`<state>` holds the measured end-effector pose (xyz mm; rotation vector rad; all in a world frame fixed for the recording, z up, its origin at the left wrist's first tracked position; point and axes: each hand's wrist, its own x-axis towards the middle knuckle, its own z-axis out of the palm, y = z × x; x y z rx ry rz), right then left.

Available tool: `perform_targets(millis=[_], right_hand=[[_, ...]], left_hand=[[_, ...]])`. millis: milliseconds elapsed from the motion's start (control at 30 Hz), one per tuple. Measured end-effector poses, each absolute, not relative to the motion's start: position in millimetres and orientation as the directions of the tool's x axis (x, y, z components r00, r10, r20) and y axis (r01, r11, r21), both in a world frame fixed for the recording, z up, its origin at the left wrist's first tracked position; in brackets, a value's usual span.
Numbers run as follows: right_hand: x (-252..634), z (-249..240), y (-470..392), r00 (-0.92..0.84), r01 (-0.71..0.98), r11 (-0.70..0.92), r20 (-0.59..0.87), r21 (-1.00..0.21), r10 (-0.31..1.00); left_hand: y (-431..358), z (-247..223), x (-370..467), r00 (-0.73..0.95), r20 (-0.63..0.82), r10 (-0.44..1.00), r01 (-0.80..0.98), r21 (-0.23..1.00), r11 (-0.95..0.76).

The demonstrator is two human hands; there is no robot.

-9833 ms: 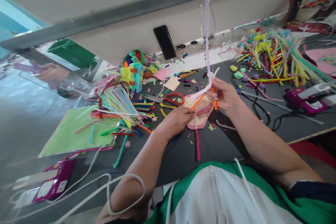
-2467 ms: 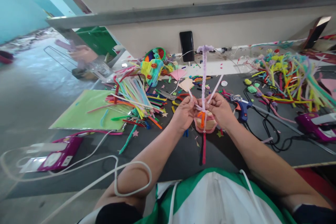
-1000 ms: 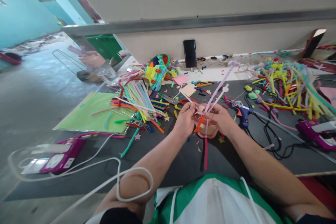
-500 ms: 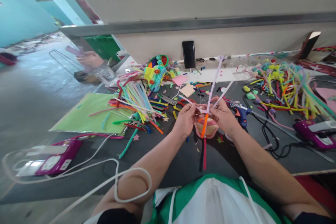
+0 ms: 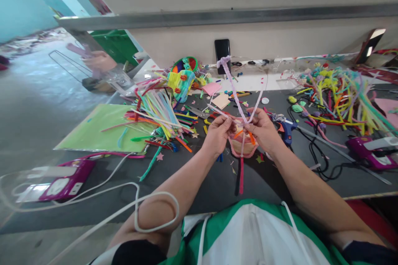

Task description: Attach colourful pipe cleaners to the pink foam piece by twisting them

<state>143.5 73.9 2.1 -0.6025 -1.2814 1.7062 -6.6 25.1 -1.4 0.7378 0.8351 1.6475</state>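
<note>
Strip of red fuzz point(image 5: 241, 176) sticks out toward the wearer from the near edge of the pink-edged piece point(image 5: 244, 152). Whether that piece lies flat is hard to tell. Over its far part, the 2 hands nearly touch. The left hand point(image 5: 217, 133) has thumb and index finger closed in a pinch on a pale strip point(image 5: 219, 111), whose free end points away to the left of the piece. The right hand point(image 5: 263, 130) pinches too, fingertips together at the base of a lilac stem point(image 5: 234, 91) that leans leftward above the piece. An orange strip point(image 5: 252, 137) pokes out below the right fingers, over the piece.

The step looks like twisting strips together. It calls for gripping close to the crossing, the right pinch as a firm anchor, and short, tight turns from the left, with the orange strip kept out of the wrap.

To the piece's right, a glue gun point(image 5: 287, 130) may be hot, so wrists should avoid it. Beyond the piece, leftward, lie scissors point(image 5: 196, 112); farther, a phone point(image 5: 222, 51).
</note>
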Motion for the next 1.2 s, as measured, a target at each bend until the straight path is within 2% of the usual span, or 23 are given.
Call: perform_targets(millis=[133, 367, 567, 700, 1033, 1200], right_hand=[[140.9, 0.3, 71.9, -0.412, -0.350, -0.050, 0.106, -0.935, 0.905], [132.6, 0.0, 62.6, -0.360, -0.313, -0.052, 0.068, -0.948, 0.931], [133.6, 2.9, 60.0, -0.249, -0.312, 0.023, 0.105, -0.950, 0.963], [131.4, 3.4, 55.8, -0.257, -0.315, 0.051, 0.137, -0.948, 0.957], [131.5, 3.8, 57.1, -0.227, -0.327, 0.005, 0.084, -0.945, 0.970], [128.1, -2.7, 55.1, -0.171, -0.260, 0.089, 0.136, -0.961, 0.976]], left_hand=[[25.2, -1.8, -6.3, -0.206, 0.036, 0.978, -0.535, 0.832, -0.143], [26.5, -0.1, -6.3, -0.312, -0.020, 0.950, -0.549, 0.820, -0.163], [20.8, 6.2, -2.2, -0.297, 0.005, 0.955, -0.552, 0.815, -0.176], [20.7, 5.2, -4.6, -0.300, -0.004, 0.954, -0.545, 0.821, -0.168], [18.1, 9.2, 3.2, -0.265, 0.020, 0.964, -0.529, 0.833, -0.163], [19.3, 8.0, 4.8, -0.332, -0.015, 0.943, -0.488, 0.859, -0.158]])
